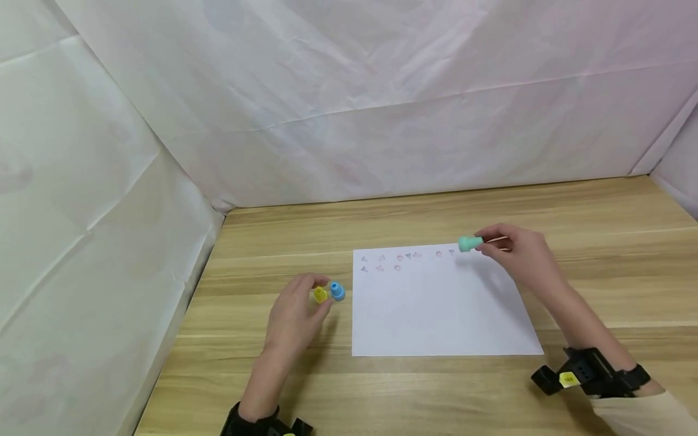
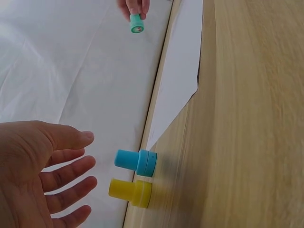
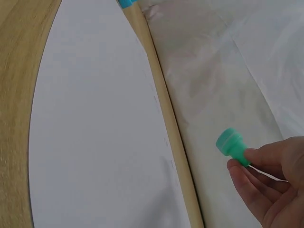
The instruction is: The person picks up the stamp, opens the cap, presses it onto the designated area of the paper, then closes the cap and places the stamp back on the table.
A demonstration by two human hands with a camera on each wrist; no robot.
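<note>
Left hand (image 2: 33, 171), fingers spread beside yellow stamp (image 2: 130, 192), holds nothing; green stamp (image 1: 469, 243), pinched by right hand (image 1: 518, 251) above paper sheet (image 1: 436, 309), could be smudged onto earlier prints.

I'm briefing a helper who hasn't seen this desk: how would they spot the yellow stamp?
Find the white paper sheet on the wooden table. Just off its left edge, two small stamps stand beside the open left hand. The yellow stamp is nearer the fingers; the blue stamp is nearer the paper.

Makeshift recording booth, white sheeting walls (image 1: 349, 109), wooden table (image 1: 436, 387)
</note>
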